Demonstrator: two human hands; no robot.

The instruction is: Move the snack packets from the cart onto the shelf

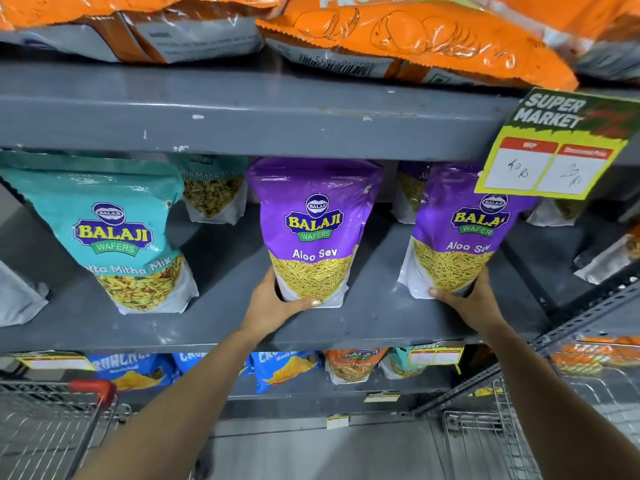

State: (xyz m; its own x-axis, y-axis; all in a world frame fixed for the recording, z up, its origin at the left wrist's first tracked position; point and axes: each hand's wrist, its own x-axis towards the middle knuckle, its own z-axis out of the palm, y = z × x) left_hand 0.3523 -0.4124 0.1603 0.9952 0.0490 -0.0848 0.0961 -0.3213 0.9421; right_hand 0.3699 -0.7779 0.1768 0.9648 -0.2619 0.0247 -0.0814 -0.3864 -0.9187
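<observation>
Two purple Aloo Sev packets stand upright on the grey middle shelf (214, 313). My left hand (277, 303) grips the bottom of the left purple packet (313, 230), thumb across its front. My right hand (467, 303) holds the bottom of the right purple packet (457, 233). A teal Khatta Mitha Mix packet (117, 233) stands to the left on the same shelf. More teal and purple packets stand behind these, partly hidden. The wire cart (41, 420) with a red handle is at the lower left; its contents are out of view.
Orange packets (415, 36) lie on the upper shelf. A yellow price tag (550, 150) hangs over the right packet's top corner. Blue and orange packets (284, 368) fill the lower shelf. A second wire cart (485, 434) stands at the lower right beside a slotted metal rack (588, 313).
</observation>
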